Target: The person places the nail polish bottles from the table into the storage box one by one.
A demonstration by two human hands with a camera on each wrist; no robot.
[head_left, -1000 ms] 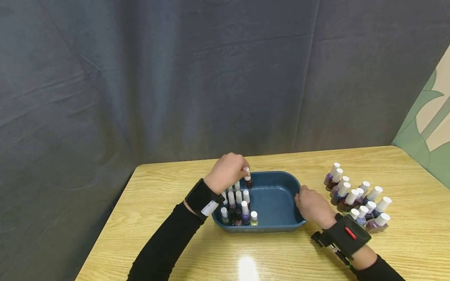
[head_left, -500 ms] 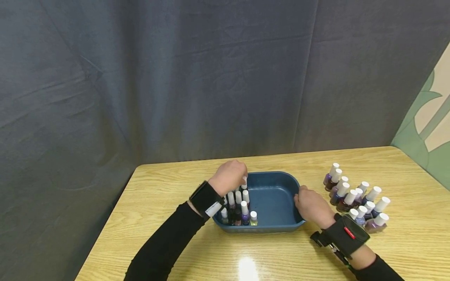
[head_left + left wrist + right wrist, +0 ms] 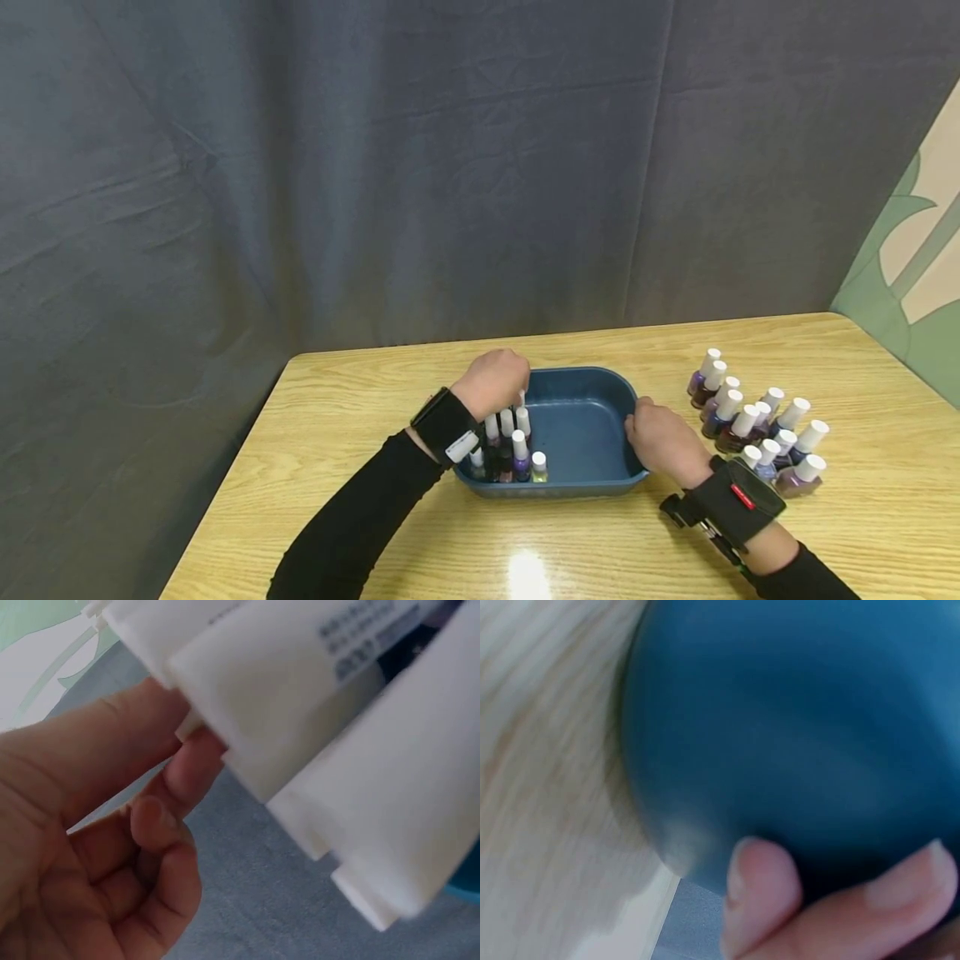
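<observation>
A dark blue bin [image 3: 579,429] stands on the wooden table, with several white-capped nail polish bottles [image 3: 520,454] upright in its left part. My left hand [image 3: 492,383] reaches over the bin's far left side and pinches the white cap [image 3: 190,726] of a nail polish bottle between thumb and index finger; the glass is hidden. Other white caps [image 3: 262,667] crowd close in the left wrist view. At the bin's right end my right hand [image 3: 667,440] grips the rim; its fingertips [image 3: 765,889] show against the bin's blue wall.
Right of the bin and behind my right wrist, several more nail polish bottles [image 3: 742,423] stand in a loose cluster, purple, dark red and blue. A grey curtain [image 3: 465,183] hangs behind the table [image 3: 360,375].
My left hand has lowered the dark red nail polish bottle into the bin's far left area, beside the other bottles. My right hand keeps its place on the rim.
</observation>
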